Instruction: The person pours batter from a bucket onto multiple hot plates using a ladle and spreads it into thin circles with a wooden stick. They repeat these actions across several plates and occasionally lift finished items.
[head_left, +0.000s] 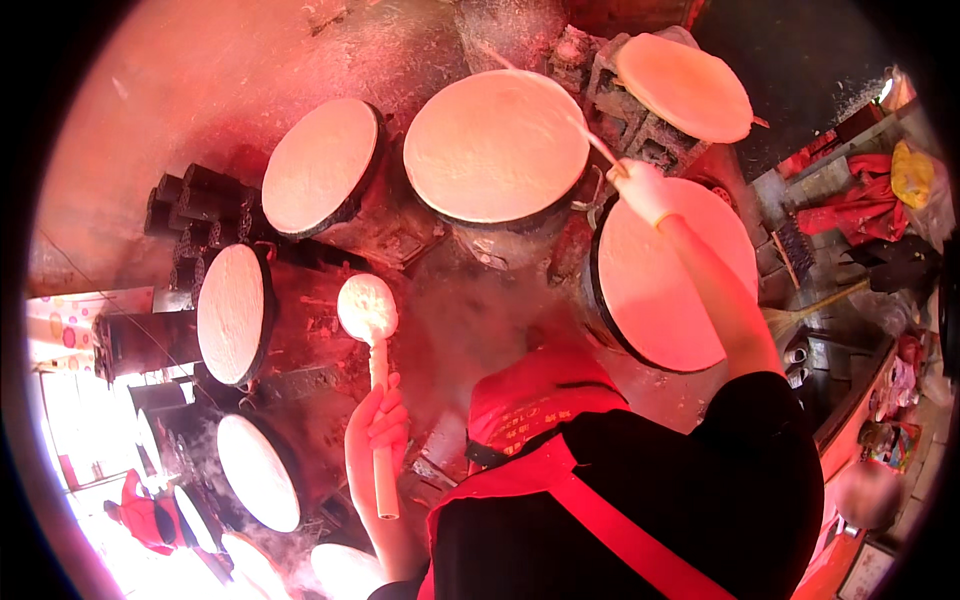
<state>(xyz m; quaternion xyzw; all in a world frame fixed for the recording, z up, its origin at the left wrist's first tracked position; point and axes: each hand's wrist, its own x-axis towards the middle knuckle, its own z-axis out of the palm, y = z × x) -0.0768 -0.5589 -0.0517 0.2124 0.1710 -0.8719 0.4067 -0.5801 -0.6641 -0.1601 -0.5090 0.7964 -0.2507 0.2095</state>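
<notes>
My left hand is closed around the wooden handle of a ladle, whose bowl is coated in pale batter. The ladle is held upright, left of my red apron. Stretched far to the right, my right hand grips a thin light stick that reaches across the edge of the middle griddle. A large round pale pancake covers that griddle. Below my right forearm is another round griddle with a pinkish batter sheet. A flat round pancake lies on grey blocks at the upper right.
More griddles with pale sheets curve down the left side, some steaming. Dark perforated coal briquettes are stacked behind them. A person in red is at the far lower left. Red cloth and bags clutter the right.
</notes>
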